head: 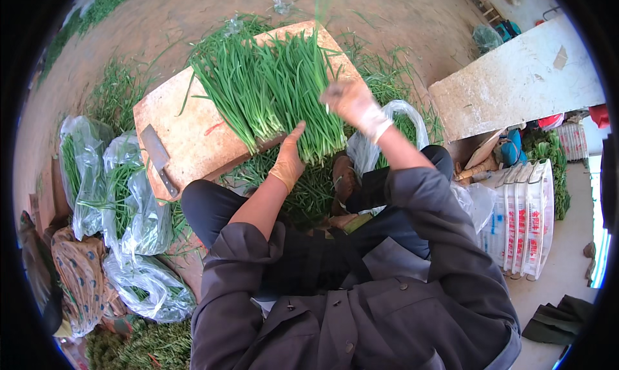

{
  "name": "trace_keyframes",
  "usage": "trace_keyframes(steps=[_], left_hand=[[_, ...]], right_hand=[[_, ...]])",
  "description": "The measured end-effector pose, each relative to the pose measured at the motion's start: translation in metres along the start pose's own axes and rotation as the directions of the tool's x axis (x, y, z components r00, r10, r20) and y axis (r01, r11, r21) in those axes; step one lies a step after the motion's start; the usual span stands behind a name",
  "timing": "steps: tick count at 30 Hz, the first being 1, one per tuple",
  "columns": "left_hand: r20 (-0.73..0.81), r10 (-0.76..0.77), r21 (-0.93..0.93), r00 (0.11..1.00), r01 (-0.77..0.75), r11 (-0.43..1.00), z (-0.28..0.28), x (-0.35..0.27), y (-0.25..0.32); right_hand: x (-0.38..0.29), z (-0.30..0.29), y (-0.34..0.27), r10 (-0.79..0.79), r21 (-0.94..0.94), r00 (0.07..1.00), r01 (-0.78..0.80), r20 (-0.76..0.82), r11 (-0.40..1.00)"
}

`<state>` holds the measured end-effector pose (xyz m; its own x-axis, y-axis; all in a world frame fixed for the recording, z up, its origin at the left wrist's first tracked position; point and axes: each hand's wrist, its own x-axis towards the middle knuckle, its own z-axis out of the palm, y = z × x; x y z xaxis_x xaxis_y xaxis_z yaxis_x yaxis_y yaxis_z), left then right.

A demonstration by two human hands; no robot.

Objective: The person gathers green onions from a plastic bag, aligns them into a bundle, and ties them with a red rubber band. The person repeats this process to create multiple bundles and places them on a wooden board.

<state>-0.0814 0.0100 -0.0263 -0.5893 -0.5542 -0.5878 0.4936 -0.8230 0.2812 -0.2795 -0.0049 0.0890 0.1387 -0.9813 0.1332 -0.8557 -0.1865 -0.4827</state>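
Note:
Two thick bundles of garlic chives lie side by side on a worn board, pale stem ends towards me. My left hand (289,157), in a thin glove, holds the stem end of the right bundle (304,80), thumb along its left side and fingers partly hidden beneath. The left bundle (237,80) rests against it. Above the right bundle's edge, my gloved right hand (352,104) is blurred, its fingers curled on a few chives (321,36) that streak upward; a pale end shows below the fingers. A cleaver (157,152) with a dark handle lies on the board's (186,123) left side.
Plastic bags of chives (140,191) stand left of the board; another plastic bag (408,116) sits by my right knee. Loose leaves (391,70) litter the floor. At right are a pale slab (517,80) and stacked white baskets (522,220). Green bundles (145,346) lie lower left.

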Motion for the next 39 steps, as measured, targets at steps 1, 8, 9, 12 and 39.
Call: trace_keyframes(steps=[1, 8, 9, 12, 39], left_hand=[[-0.023, 0.001, -0.025, 1.000, -0.002, 1.000, -0.013, 0.002, 0.003], [-0.043, 0.336, 0.457, 0.941, -0.281, 0.844, -0.022, 0.005, -0.004], [-0.031, 0.320, 0.488, 0.947, -0.265, 0.831, -0.024, 0.011, -0.004], [-0.113, 0.333, 0.501, 0.936, -0.236, 0.832, -0.023, 0.030, -0.013], [-0.127, 0.318, 0.401, 0.940, -0.245, 0.883, -0.036, 0.049, -0.027]], right_hand=[[-0.009, 0.027, -0.003, 0.109, 0.010, 0.988, -0.110, 0.112, 0.994], [-0.069, 0.063, -0.027, 0.280, 0.074, 0.933, -0.303, 0.226, 0.950], [-0.072, 0.055, -0.024, 0.267, 0.133, 0.942, -0.297, 0.204, 0.945], [-0.083, 0.041, 0.002, 0.490, 0.118, 0.872, -0.485, -0.014, 0.866], [-0.132, 0.042, -0.016, 0.089, 0.434, 0.876, -0.321, 0.474, 0.842]])
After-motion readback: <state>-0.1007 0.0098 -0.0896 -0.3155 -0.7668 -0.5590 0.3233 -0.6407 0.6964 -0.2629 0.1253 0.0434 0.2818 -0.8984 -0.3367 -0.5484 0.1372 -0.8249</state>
